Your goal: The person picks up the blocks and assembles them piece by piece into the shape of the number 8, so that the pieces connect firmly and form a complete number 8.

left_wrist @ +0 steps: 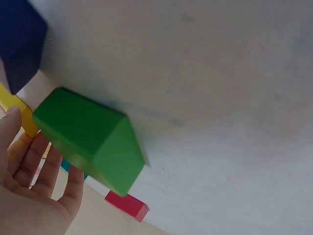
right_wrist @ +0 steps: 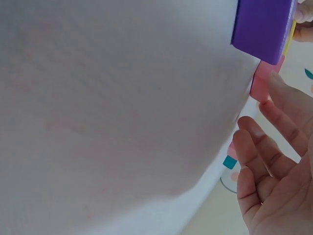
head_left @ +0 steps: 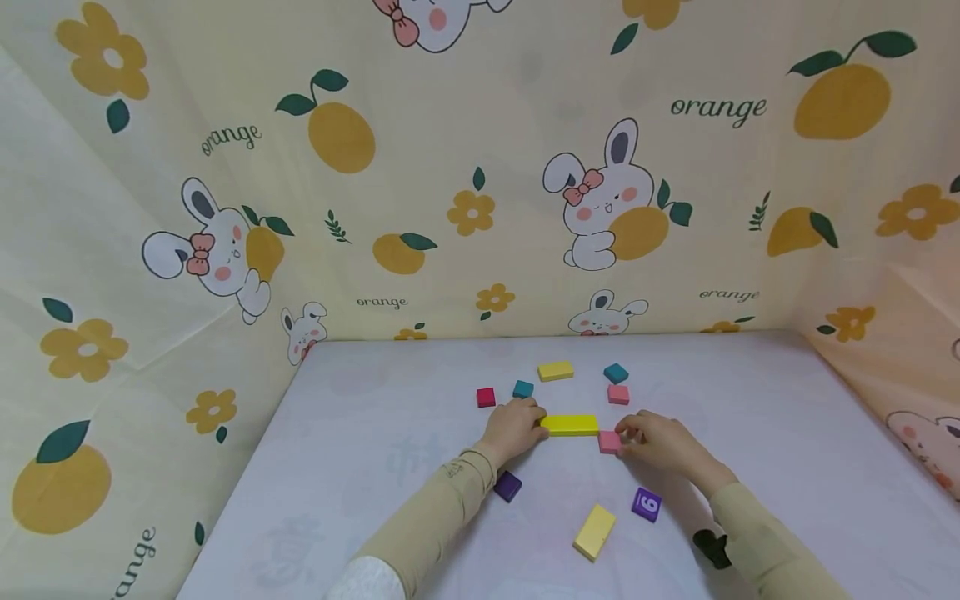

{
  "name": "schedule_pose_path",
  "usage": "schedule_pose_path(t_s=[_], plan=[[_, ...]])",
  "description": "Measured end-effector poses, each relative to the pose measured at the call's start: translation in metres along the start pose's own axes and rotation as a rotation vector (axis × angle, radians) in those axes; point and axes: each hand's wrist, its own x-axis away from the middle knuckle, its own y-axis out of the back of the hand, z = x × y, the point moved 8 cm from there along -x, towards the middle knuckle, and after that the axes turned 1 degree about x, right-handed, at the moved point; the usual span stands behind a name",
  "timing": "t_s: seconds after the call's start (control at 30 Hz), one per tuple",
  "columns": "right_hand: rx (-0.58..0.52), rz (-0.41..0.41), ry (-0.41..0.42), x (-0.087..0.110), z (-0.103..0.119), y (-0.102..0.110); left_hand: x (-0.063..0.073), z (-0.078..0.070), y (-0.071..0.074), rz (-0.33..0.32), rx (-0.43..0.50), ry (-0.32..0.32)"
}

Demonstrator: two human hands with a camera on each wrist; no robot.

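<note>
In the head view a long bright yellow block (head_left: 570, 426) lies crosswise on the table, its right end meeting a small pink block (head_left: 609, 442). My left hand (head_left: 513, 429) pinches the yellow block's left end between thumb and fingers. On the other side my right hand (head_left: 663, 446) pinches the pink block's right side with thumb and index finger; its other fingers curl loosely, as the right wrist view shows. A green block (left_wrist: 90, 129) stands near the left fingers in the left wrist view; the head view does not show it.
Behind the hands lie a red block (head_left: 486, 397), a teal block (head_left: 523, 389), a yellow block (head_left: 555, 371), another teal block (head_left: 616, 372) and a pink block (head_left: 618, 394). Nearer are a dark purple block (head_left: 507, 486), a pale yellow block (head_left: 595, 532) and a purple numbered block (head_left: 647, 504).
</note>
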Motion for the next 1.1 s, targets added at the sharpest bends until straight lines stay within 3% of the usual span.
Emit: schedule_pose_path(t_s=[0.8,1.1], plan=[[0.031,-0.004,0.046,0.002,0.007,0.003,0.002,0.0,0.0,0.027,-0.003,0.031],[0.005,-0.026,0.027,-0.005,0.002,0.018,0.002,0.0,0.0,0.018,-0.01,0.028]])
